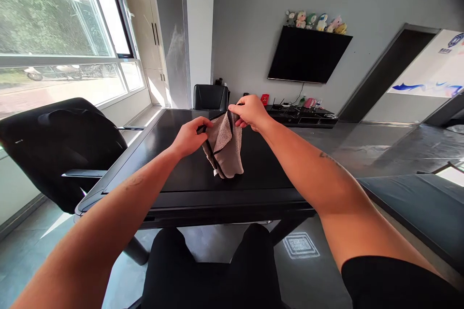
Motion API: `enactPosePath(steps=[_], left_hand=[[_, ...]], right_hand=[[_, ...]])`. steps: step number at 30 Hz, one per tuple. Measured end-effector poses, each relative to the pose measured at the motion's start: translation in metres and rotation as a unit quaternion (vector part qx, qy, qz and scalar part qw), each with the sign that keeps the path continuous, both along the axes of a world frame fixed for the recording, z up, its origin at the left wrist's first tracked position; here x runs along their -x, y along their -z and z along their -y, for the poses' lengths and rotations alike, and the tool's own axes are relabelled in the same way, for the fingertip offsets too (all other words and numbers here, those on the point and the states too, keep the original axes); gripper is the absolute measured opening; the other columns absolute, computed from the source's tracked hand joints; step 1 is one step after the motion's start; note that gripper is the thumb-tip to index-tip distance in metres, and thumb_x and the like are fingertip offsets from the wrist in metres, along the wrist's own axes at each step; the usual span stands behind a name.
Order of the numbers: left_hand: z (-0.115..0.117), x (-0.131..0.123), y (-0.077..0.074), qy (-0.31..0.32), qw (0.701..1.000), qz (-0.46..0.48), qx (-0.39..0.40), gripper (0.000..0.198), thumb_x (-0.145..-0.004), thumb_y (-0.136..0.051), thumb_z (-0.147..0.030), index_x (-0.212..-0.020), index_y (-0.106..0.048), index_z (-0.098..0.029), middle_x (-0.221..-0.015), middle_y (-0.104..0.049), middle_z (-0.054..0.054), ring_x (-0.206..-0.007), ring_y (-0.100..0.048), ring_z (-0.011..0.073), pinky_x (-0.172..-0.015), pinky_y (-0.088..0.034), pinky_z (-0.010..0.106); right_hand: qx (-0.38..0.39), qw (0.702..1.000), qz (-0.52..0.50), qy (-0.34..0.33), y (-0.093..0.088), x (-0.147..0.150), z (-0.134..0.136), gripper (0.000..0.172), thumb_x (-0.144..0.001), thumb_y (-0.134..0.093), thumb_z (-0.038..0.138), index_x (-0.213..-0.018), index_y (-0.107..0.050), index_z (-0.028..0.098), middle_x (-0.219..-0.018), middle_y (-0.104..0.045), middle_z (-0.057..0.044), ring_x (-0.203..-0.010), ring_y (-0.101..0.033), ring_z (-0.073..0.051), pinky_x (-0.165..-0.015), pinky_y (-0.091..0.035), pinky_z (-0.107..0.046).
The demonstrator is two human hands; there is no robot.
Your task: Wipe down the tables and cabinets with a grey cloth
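Observation:
A small brown-grey cloth with black edging (226, 149) hangs above the black table (181, 174), its lower end touching the tabletop. My left hand (190, 136) is closed, pinching the cloth's upper edge at its left corner. My right hand (250, 112) is closed too, gripping the upper right corner a little higher. The black hem stretches between both hands. Both forearms reach out over the near edge of the table.
A black office chair (58, 149) stands at the table's left, another black chair (210, 97) at its far end. A wall-mounted TV (308, 55) with plush toys on top hangs above a low cabinet (304, 116). A dark bench (416, 203) lies to the right.

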State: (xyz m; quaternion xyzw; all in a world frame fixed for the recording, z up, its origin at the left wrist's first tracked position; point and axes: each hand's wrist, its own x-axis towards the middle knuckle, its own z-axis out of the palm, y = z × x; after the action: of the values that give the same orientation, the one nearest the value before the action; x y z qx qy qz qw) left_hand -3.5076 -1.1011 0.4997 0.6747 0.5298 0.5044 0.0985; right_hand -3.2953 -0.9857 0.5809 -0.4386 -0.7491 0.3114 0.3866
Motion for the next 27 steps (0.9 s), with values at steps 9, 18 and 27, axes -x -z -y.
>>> enactPosePath(steps=[9, 18, 27], left_hand=[[-0.005, -0.027, 0.031, -0.089, 0.986, -0.109, -0.091, 0.058, -0.069, -0.081, -0.003, -0.118, -0.057, -0.025, -0.133, -0.054, 0.010, -0.116, -0.061, 0.0264, -0.099, -0.059, 0.046], [-0.019, -0.002, 0.024, -0.005, 0.964, 0.263, 0.039, 0.051, -0.071, -0.089, -0.031, -0.118, -0.070, -0.022, -0.117, -0.074, 0.006, -0.093, -0.068, 0.0184, -0.087, -0.057, 0.034], [-0.010, -0.012, 0.008, 0.096, 0.898, 0.406, 0.136, 0.034, -0.057, -0.092, -0.027, -0.083, -0.071, -0.022, -0.080, -0.066, -0.001, -0.071, -0.060, 0.0139, -0.064, -0.046, 0.029]], right_hand=[[0.042, 0.997, -0.066, 0.000, 0.002, 0.006, 0.006, 0.039, -0.099, -0.080, 0.045, -0.082, -0.052, 0.025, -0.052, -0.053, 0.004, -0.052, -0.075, -0.025, -0.035, -0.045, -0.021], [0.077, 0.989, -0.098, -0.077, -0.002, -0.016, 0.014, 0.036, -0.097, -0.084, 0.042, -0.083, -0.056, 0.024, -0.052, -0.049, 0.007, -0.052, -0.072, -0.019, -0.043, -0.053, -0.022], [0.058, 0.986, -0.103, -0.115, 0.008, -0.018, 0.012, 0.035, -0.096, -0.085, 0.041, -0.082, -0.058, 0.023, -0.056, -0.052, 0.006, -0.055, -0.073, -0.019, -0.048, -0.058, -0.026]])
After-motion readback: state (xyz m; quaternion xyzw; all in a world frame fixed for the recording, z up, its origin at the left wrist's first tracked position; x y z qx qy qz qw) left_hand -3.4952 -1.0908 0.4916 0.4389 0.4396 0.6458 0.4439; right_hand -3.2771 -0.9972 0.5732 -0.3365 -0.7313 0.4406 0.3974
